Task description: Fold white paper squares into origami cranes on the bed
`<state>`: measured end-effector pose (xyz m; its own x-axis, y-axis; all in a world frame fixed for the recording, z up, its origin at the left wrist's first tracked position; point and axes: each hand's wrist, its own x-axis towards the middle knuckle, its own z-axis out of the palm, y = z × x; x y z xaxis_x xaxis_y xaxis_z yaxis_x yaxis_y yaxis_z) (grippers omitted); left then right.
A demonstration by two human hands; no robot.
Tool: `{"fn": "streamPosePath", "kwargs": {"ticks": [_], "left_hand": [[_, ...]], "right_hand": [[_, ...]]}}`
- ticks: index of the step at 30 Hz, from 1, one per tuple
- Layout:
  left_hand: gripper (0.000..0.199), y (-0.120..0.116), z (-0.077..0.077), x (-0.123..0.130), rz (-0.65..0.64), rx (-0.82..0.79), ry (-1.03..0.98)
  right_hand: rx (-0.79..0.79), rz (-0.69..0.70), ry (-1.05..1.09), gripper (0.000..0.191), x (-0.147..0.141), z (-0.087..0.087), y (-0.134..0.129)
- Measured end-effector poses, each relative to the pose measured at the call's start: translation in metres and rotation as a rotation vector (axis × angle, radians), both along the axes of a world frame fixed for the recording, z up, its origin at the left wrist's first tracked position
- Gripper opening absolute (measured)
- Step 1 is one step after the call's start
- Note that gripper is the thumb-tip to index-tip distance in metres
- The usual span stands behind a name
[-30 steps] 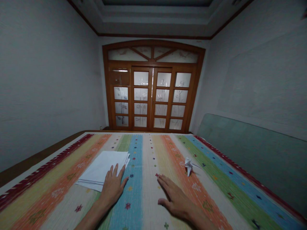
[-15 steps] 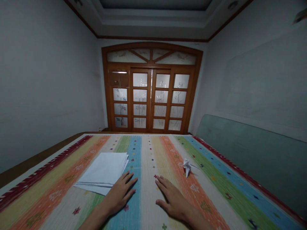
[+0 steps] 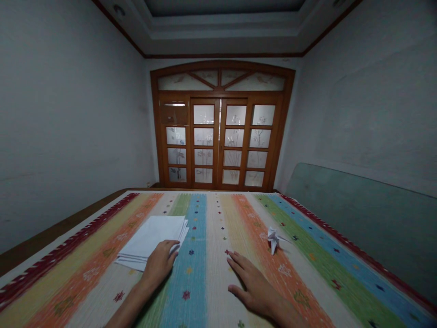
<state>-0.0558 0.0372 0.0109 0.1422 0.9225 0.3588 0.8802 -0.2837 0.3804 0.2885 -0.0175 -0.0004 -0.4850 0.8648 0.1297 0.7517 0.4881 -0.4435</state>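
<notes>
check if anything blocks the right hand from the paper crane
Nothing visible does. The right hand lies on the striped cloth, and the paper crane sits ahead of it on the same cloth, with only the cloth's woven stripes and small stitched motifs between them.

A bed under a striped woven cover carries a loose stack of white paper and, well apart, a small white origami figure.
</notes>
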Motion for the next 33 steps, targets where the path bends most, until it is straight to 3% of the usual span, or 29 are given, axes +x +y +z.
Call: {"fn": "streamPosePath", "kwargs": {"ticks": [7,13,19,25,33], "left_hand": [[0.030,0.001,0.008,-0.003,0.047,-0.084,0.043],[0.043,-0.005,0.012,0.000,0.045,-0.095,0.115],[0.035,-0.007,0.014,0.005,0.074,-0.120,0.161],[0.042,-0.007,0.016,0.006,0.142,-0.091,0.148],[0.022,-0.004,0.011,0.006,0.116,-0.065,0.051]], "right_hand": [[-0.014,-0.015,-0.018,0.073,0.000,0.001,0.000],[0.011,-0.001,0.005,0.072,0.002,-0.007,0.003],[-0.015,-0.007,-0.010,0.074,0.002,-0.006,0.004],[-0.009,-0.011,-0.018,0.075,0.002,-0.005,0.003],[-0.010,-0.007,-0.063,0.075,0.000,0.000,0.002]]}}
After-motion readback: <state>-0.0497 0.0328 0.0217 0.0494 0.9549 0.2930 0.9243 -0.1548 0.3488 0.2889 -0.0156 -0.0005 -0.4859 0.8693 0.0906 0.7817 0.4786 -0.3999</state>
